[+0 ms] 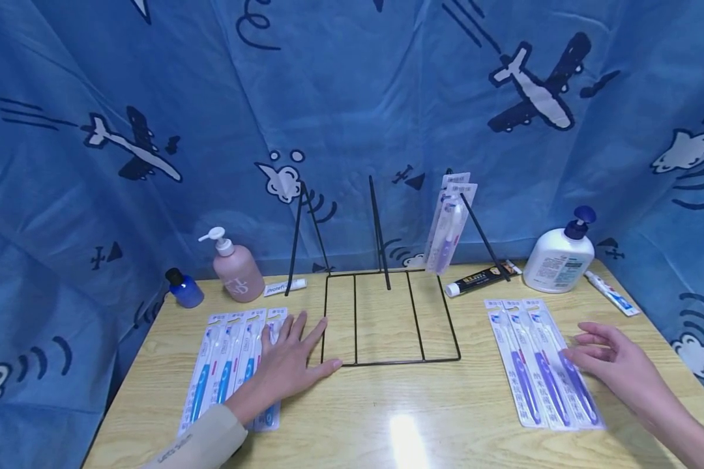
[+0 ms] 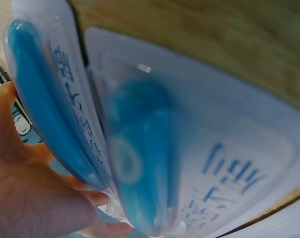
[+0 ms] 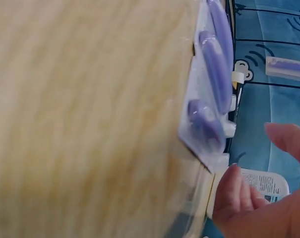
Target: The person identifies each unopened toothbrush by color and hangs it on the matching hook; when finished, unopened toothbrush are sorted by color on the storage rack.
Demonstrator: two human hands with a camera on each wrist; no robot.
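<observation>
On the left of the table lie several blue toothbrushes in blister packs [image 1: 227,365] in a row. My left hand [image 1: 290,361] is over the rightmost pack with fingers spread and covers part of it; whether it touches the pack I cannot tell. Three purple toothbrushes in packs [image 1: 534,374] lie side by side on the right. Beside the rightmost one is my right hand [image 1: 613,361], its fingers loosely bent and holding nothing. Between the hands stands a black wire rack [image 1: 381,363]. Two packed purple toothbrushes [image 1: 448,228] hang on its right arm.
Behind the blue packs are a small blue bottle [image 1: 186,291], a pink pump bottle [image 1: 240,273] and a white tube [image 1: 281,288]. At the back right are a black toothpaste tube [image 1: 478,280], a white pump bottle [image 1: 558,260] and another tube [image 1: 613,294]. Blue curtains surround the table.
</observation>
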